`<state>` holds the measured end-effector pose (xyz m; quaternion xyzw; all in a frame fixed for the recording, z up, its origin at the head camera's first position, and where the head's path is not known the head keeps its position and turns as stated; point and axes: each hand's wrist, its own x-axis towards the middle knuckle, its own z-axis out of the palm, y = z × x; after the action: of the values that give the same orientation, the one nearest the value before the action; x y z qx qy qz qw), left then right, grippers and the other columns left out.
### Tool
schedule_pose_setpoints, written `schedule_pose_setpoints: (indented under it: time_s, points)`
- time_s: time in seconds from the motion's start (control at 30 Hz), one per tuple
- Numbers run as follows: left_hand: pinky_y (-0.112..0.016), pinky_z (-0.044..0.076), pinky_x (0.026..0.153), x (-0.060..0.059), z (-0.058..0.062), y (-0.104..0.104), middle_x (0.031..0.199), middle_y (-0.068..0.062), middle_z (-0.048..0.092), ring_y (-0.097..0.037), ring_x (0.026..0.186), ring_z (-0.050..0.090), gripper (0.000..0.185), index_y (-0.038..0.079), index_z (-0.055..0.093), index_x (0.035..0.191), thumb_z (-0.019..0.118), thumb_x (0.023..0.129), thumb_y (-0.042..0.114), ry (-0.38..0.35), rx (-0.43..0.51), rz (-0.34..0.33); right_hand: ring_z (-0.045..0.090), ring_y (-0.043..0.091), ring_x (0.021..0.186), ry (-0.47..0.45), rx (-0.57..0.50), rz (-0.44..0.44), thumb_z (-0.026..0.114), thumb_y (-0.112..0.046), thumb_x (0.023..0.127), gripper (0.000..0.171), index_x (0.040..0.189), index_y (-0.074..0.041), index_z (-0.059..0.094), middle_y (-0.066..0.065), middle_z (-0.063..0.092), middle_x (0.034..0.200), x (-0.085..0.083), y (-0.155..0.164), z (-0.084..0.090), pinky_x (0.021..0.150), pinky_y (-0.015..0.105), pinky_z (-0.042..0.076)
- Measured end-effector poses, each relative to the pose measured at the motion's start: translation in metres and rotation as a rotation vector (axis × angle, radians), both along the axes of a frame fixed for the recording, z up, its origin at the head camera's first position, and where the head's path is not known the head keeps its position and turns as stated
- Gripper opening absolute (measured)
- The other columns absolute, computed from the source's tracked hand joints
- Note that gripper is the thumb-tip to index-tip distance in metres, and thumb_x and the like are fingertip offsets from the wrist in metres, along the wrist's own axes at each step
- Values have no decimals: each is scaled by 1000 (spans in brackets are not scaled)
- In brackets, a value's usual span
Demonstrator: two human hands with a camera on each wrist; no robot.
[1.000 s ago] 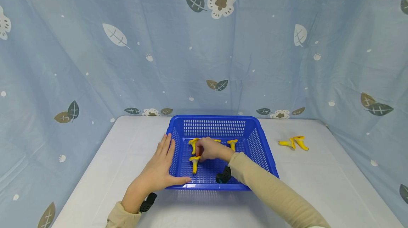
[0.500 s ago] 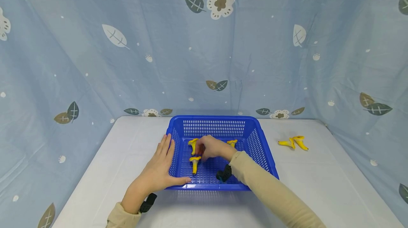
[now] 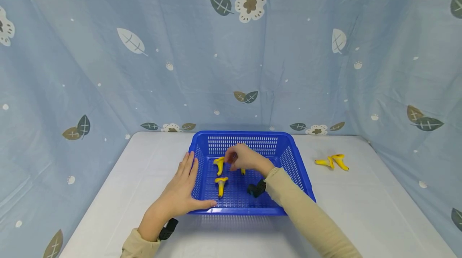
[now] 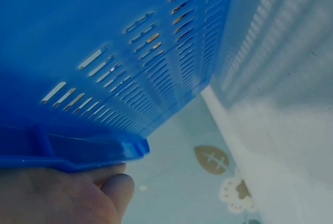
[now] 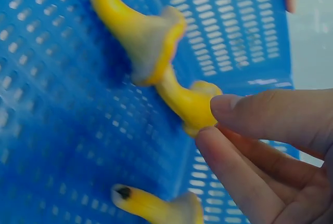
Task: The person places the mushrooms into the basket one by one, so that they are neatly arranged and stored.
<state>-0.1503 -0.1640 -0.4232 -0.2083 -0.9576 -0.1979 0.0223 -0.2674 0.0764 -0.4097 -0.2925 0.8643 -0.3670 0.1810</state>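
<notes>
Blue plastic basket stands on the white table, close to its near edge and roughly central between left and right. Left hand lies flat with straight fingers against the basket's left wall, thumb along the near rim; it grips nothing. Right hand hovers inside the basket toward its far wall, fingers loosely bent and holding nothing; in the right wrist view the fingertips sit just beside the end of a yellow banana-peel piece, and contact cannot be confirmed. Two peel pieces show clearly on the basket floor: one near the far-left corner, one nearer the centre-left. A further peel lies on the table, well apart from the basket, toward the far right edge
</notes>
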Motion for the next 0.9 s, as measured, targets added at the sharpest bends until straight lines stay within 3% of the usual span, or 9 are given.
schedule_pose_setpoints:
  time_s: [0.27,0.47,0.7,0.9]
  points:
    - [-59,19,115,0,0,1,164,-23,-3,-40,150,-6,135,-8,10,155,68,70,79,-8,4,7,66,18,81,72,-73,-105,74,8,82,19,97,-3,70,14,68,97,-7,16,11,73,30,58]
    - [-58,18,116,0,0,1,164,-23,-4,-40,150,-5,135,-7,10,156,67,70,80,-14,0,13,66,22,85,110,-160,-178,72,5,85,16,99,-3,71,20,68,103,-11,30,23,78,35,57]
    - [-58,19,116,0,1,2,164,-23,-3,-41,150,-5,136,-7,10,156,63,69,84,-15,-1,15,67,27,92,110,-272,-287,73,2,86,17,103,1,71,19,69,103,-14,48,37,81,40,56]
    - [-58,19,116,0,1,1,164,-23,-3,-39,150,-7,136,-7,10,156,64,69,83,-9,1,10,67,27,98,48,-430,-377,73,0,87,22,108,1,69,22,68,110,-17,70,43,91,45,53]
